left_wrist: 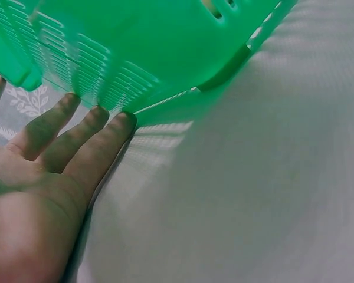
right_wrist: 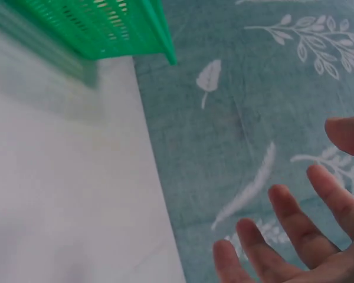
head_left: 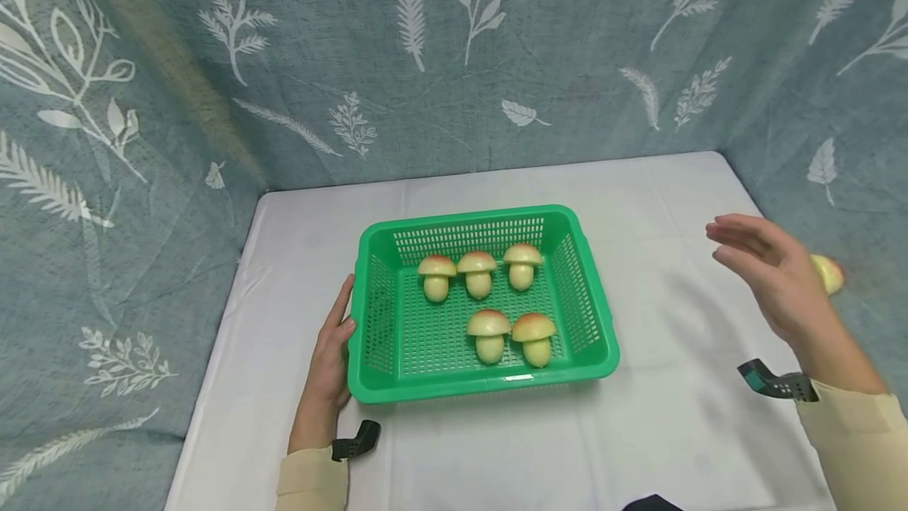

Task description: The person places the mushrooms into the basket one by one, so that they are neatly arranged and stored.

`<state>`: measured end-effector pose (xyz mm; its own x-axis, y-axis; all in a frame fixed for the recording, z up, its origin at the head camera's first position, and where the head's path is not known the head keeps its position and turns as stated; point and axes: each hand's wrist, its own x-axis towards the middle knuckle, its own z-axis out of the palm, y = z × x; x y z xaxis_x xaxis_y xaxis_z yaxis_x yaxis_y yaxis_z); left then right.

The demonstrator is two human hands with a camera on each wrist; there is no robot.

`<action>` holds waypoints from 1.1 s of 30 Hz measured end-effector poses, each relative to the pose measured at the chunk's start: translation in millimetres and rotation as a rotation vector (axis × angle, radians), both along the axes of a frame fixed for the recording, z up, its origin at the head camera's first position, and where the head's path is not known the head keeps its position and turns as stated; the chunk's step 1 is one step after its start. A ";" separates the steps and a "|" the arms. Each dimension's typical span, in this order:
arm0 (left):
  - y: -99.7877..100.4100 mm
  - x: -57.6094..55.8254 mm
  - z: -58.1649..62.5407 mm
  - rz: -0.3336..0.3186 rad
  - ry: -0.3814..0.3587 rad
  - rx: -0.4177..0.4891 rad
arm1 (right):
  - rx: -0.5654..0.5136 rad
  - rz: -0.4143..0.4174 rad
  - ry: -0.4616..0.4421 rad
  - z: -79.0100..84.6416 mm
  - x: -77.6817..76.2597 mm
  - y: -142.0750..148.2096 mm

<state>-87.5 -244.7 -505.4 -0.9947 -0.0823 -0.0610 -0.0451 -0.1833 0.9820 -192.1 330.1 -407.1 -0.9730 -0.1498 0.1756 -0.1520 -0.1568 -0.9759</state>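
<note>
A green plastic basket [head_left: 482, 385] stands on the white-covered table with several toy mushrooms inside. Three mushrooms line the back, among them one at the middle [head_left: 478, 284]; two sit nearer the front, such as the right one [head_left: 537, 349]. My left hand [head_left: 329, 361] rests against the basket's left side; its extended fingers [left_wrist: 91, 156] touch the slotted wall. Over the table's right side my right hand [head_left: 787, 290] is raised, fingers apart from the thumb and nothing between them. Behind that wrist shows part of another yellow, red-tinged mushroom [head_left: 830, 274], the rest hidden.
White cloth [head_left: 674, 432] covers the table. Grey-green leaf-patterned curtains [head_left: 440, 117] hang close along the back and both sides. A small dark object [head_left: 651, 504] pokes in at the bottom edge. Each wrist wears a black strap mount [head_left: 780, 382].
</note>
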 end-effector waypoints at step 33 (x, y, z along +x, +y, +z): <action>-2.8 -1.9 -1.8 0.001 -0.005 -0.009 | 0.507 -0.777 -0.114 -51.4 47.7 108.2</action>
<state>-89.4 -247.5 -507.2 -0.9944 -0.0833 -0.0655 -0.0501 -0.1750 0.9833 -144.4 438.4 -458.5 -0.8396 0.5175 0.1652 0.0650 0.3977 -0.9152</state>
